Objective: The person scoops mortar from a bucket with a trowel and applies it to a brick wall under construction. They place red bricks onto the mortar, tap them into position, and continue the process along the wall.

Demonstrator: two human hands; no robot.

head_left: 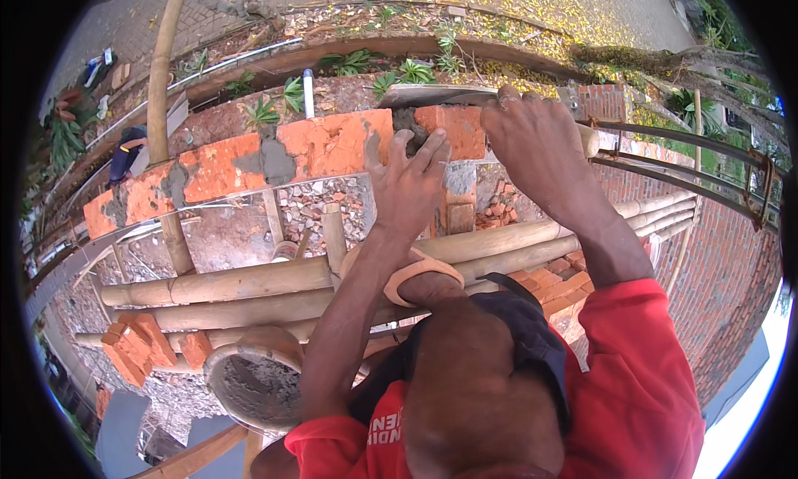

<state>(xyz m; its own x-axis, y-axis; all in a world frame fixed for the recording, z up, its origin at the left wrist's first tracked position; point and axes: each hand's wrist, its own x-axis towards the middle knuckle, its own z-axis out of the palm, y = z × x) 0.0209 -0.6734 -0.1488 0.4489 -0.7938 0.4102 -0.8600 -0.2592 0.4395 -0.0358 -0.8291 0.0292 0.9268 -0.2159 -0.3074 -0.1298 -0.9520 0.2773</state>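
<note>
A curving course of orange bricks [334, 143] runs along the top of the wall in front of me, with grey mortar [277, 162] in the joints. My left hand [409, 180] rests over one joint with fingers spread. Its thumb lies by the brick on the left, and its fingertips reach the brick on the right [462, 127]. Wet mortar [405, 120] shows just beyond those fingers. My right hand [536, 142] is closed around a trowel [440, 95], whose flat blade points left along the far edge of the bricks. A wooden handle end shows beside that fist.
Bamboo poles [224, 284] lie crosswise between me and the wall. A bucket of mortar [253, 388] stands at lower left, near loose bricks [133, 350]. More bricks [553, 286] lie right. Bent steel bars [682, 134] jut in at right; an upright bamboo pole [162, 72] rises at left.
</note>
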